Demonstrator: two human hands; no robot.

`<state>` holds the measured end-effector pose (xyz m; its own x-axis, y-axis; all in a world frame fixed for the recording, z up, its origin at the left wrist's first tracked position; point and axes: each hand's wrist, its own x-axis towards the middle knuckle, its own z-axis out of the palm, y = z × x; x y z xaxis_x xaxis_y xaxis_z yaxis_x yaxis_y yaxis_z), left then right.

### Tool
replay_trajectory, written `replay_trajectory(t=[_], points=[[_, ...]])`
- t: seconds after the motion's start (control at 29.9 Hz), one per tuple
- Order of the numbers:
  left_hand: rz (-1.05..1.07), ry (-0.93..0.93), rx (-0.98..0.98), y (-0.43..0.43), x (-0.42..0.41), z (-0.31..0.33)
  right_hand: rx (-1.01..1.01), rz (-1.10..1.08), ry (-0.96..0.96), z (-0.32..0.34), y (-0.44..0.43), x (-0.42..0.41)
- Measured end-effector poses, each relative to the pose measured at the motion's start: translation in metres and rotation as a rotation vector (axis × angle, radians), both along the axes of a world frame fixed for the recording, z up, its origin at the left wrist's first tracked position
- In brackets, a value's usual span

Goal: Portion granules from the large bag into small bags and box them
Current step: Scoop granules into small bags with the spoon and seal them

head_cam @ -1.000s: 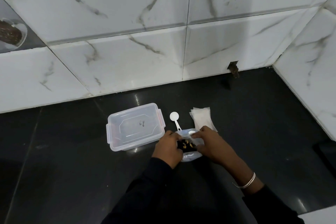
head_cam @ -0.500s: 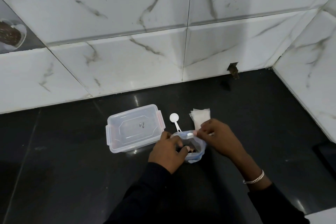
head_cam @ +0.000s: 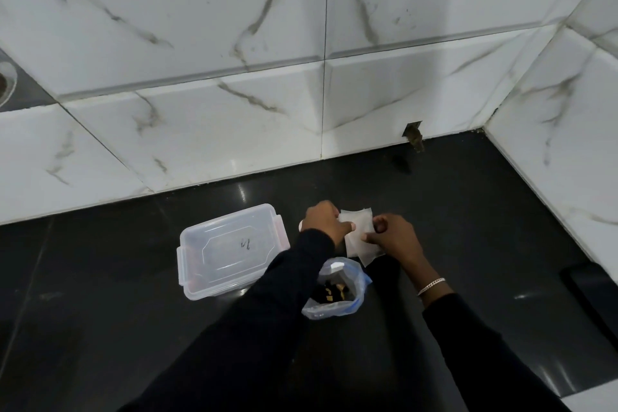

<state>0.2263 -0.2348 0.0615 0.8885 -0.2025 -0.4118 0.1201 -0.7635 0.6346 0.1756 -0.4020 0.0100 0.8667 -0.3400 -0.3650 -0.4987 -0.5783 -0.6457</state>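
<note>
A: Fingers first. The left hand (head_cam: pixel 325 222), just above the middle of the frame, has its fingers curled, thumb down on the left edge of the small bags (head_cam: pixel 358 235). That's a pinch.

B: And the right hand (head_cam: pixel 394 237)?

A: Same from the other side. Thumb and forefinger are curled onto the right edge of that white stack, so both hands have hold of it. The stack lies flat on the black counter (head_cam: pixel 475 221), sheets a little fanned, one corner poking out at the lower right.

B: How many sheets?

A: Cannot tell from here. Moving outward: a silver bracelet (head_cam: pixel 431 286) on the right wrist, dark sleeves (head_cam: pixel 267 328) on both arms.

B: Where's the big bag (head_cam: pixel 347 303)?

A: Lower centre of the frame, just below the hands and between the two forearms. It stands on the counter with its mouth open, nobody touching the rim. Dark and yellowish granules (head_cam: pixel 329 293) show inside. The left sleeve crosses in front of its left side.

B: And the box (head_cam: pixel 230 249)?

A: Left of centre, just beside the left arm. Clear plastic, lid (head_cam: pixel 234 241) on, a small dark mark on top. The sleeve covers its lower right corner. Behind everything, white marbled wall (head_cam: pixel 234 43) fills the upper half of the frame.
</note>
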Motion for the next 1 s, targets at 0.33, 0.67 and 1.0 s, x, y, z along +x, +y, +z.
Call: replay_trajectory(t=[0.33, 0.67, 1.0], points=[[0.031, 0.087, 0.089, -0.029, 0.023, -0.046, 0.036, -0.125, -0.063, -0.010, -0.003, -0.007], [-0.066, -0.053, -0.252, -0.007, -0.005, -0.002, 0.130, -0.098, -0.371, 0.029, -0.001, -0.034], [0.003, -0.135, -0.451, 0.028, -0.041, 0.050, -0.156, 0.258, -0.609, 0.072, 0.016, -0.054]])
